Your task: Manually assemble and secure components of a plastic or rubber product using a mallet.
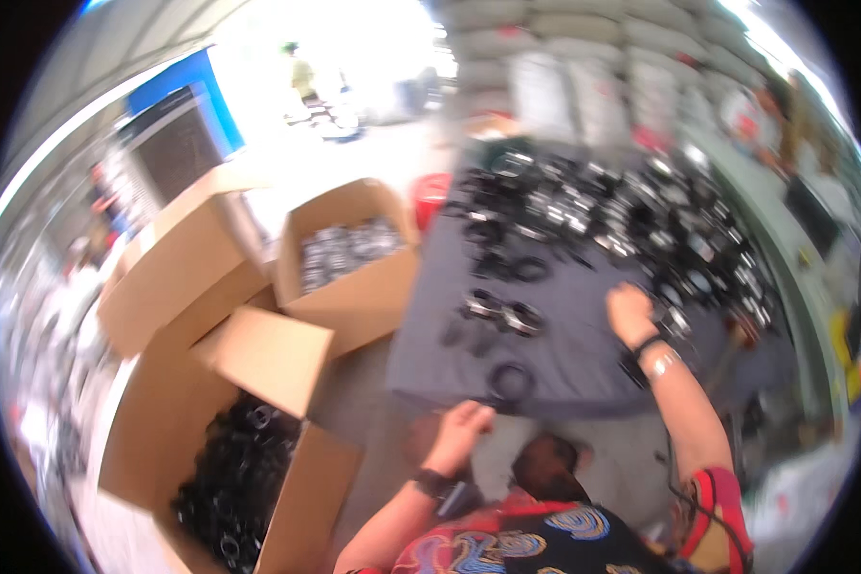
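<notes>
Head view, our left hand (461, 432) near a black ring (495, 385), right hand (629, 314) apart beside heaped rings (631, 215), grips unclear, sack markings (651, 141) blurred

Filled boxes (316, 488) (364, 297): two are seen, at 8 and 10 o'clock.
Red tub (430, 196): one is seen, at 12.
Lone black ring (496, 381): one is seen, at 5.
Heaped parts (631, 206): too many to be counted, at 2.

Black and silver rings (622, 215) cover the far half of the gray table (584, 368); one black ring (494, 383) lies near its front edge. The left hand (462, 428) is beside that edge, the right hand (631, 314) over the table. Boxes (354, 308) stand left of it, sacks (598, 100) behind.
</notes>
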`<control>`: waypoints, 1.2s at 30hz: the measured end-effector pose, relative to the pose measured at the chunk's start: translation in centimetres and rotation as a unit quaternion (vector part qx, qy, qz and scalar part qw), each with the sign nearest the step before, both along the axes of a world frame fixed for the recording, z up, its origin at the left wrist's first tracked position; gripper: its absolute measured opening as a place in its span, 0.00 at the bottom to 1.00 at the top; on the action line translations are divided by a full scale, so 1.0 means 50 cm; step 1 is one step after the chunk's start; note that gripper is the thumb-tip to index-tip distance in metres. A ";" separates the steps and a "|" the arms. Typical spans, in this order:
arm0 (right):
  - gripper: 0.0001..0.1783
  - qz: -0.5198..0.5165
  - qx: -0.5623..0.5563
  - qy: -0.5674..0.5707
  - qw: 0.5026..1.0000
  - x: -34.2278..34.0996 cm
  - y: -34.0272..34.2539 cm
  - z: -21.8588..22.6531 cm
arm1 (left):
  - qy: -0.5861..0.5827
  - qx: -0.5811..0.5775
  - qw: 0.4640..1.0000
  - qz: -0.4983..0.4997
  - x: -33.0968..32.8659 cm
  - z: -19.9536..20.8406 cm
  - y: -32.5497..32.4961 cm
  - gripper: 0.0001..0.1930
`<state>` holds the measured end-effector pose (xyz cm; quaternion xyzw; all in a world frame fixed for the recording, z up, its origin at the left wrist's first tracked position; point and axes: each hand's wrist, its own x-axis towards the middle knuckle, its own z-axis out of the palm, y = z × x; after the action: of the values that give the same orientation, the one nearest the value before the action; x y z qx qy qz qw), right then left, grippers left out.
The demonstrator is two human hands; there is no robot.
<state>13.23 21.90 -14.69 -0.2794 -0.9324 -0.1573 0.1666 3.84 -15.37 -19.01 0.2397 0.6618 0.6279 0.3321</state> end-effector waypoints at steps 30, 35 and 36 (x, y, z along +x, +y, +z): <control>0.29 0.364 0.008 0.061 0.929 0.031 -0.286 0.136 | -0.126 0.064 0.986 -0.085 -0.049 -0.029 0.013 0.08; 0.27 0.429 0.053 0.094 0.897 0.027 -0.317 0.157 | -0.116 0.076 0.986 -0.088 -0.057 -0.031 0.011 0.09; 0.27 0.430 0.052 0.093 0.897 0.023 -0.318 0.154 | -0.117 0.075 0.986 -0.087 -0.059 -0.032 0.013 0.09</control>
<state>14.38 6.02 -6.98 0.1442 -0.9323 -0.0921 0.3187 0.90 -14.74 -20.62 0.2458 0.5459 0.6683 0.4415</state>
